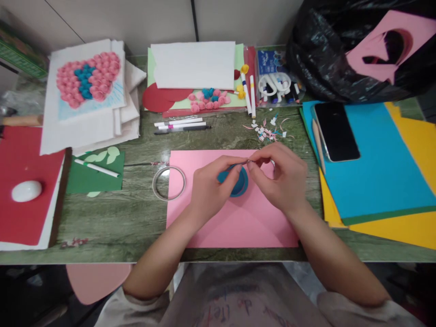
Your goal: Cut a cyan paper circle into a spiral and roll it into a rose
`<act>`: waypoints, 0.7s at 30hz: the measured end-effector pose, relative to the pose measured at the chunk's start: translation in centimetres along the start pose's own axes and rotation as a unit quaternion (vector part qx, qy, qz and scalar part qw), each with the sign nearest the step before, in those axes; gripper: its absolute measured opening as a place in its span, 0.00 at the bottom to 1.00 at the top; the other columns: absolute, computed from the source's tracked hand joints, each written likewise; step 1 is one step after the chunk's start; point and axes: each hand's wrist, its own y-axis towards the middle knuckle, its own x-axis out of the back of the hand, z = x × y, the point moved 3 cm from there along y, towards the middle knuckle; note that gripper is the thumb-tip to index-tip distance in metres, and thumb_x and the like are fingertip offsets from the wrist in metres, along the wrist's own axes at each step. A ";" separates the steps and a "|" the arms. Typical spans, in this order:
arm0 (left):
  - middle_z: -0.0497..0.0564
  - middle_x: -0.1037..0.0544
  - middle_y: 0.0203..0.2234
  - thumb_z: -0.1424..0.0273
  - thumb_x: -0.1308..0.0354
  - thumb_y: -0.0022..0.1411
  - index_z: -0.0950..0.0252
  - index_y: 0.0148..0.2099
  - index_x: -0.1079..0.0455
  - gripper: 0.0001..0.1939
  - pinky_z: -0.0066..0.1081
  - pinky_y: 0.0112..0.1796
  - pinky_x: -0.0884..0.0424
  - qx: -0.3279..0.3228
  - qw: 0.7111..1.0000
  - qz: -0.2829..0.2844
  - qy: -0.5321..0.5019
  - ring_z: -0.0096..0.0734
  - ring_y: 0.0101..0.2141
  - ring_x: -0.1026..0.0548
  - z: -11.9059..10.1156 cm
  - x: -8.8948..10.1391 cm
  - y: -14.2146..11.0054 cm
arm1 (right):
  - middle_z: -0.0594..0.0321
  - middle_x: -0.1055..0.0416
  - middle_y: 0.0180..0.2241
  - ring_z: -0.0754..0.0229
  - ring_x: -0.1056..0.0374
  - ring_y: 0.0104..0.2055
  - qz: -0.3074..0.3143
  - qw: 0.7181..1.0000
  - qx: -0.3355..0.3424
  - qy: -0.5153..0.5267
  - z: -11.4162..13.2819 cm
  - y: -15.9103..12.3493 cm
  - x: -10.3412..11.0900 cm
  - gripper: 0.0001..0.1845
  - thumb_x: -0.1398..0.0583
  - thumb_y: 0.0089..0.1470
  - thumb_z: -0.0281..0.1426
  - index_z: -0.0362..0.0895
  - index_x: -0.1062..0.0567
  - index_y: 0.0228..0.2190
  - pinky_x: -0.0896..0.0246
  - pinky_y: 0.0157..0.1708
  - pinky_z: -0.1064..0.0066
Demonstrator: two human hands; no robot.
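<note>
Over the pink sheet point(225, 227), my left hand point(214, 181) and my right hand point(281, 177) meet fingertip to fingertip. Both are closed in a pinch on something small and thin, too hidden to name. Beneath the fingers a blue paper ring or coil point(242, 190) lies on the pink sheet, partly covered by my left hand. To the left, a roll of tape point(155, 190) overlaps the sheet's edge. Small paper scraps point(267, 133) are scattered just beyond my right hand.
Paper rosettes form a pink and blue heart point(102, 77) at the back left. Pens point(182, 128) and pink rosettes point(204, 105) lie behind the sheet. At right, a phone point(337, 131) rests on blue paper point(388, 159), before a black plastic bag point(320, 50). Green paper point(98, 182) lies left.
</note>
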 end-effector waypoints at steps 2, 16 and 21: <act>0.46 0.20 0.37 0.72 0.45 0.62 0.61 0.43 0.26 0.09 0.24 0.40 0.28 0.002 1.000 0.001 -0.003 0.25 0.37 0.23 0.0 0.0 0.0 | 0.66 0.32 0.24 0.64 0.37 0.27 -0.001 1.000 -0.001 -0.001 0.0 0.0 0.0 0.07 0.42 0.47 0.22 0.46 0.30 0.26 0.40 0.29 0.70; 0.47 0.20 0.37 0.73 0.45 0.62 0.62 0.42 0.26 0.09 0.24 0.40 0.27 -0.002 1.000 0.001 -0.003 0.24 0.37 0.23 0.0 0.0 0.1 | 0.67 0.32 0.24 0.66 0.37 0.27 -0.009 1.000 -0.006 0.007 0.1 -0.1 0.0 0.09 0.42 0.45 0.19 0.45 0.29 0.27 0.40 0.29 0.71; 0.46 0.20 0.36 0.74 0.45 0.62 0.62 0.42 0.26 0.09 0.23 0.40 0.27 -0.006 1.000 -0.002 -0.003 0.23 0.37 0.23 -0.1 0.0 0.1 | 0.67 0.32 0.24 0.65 0.37 0.27 -0.010 1.000 -0.011 0.008 0.1 -0.1 0.0 0.09 0.42 0.45 0.19 0.45 0.29 0.27 0.40 0.29 0.70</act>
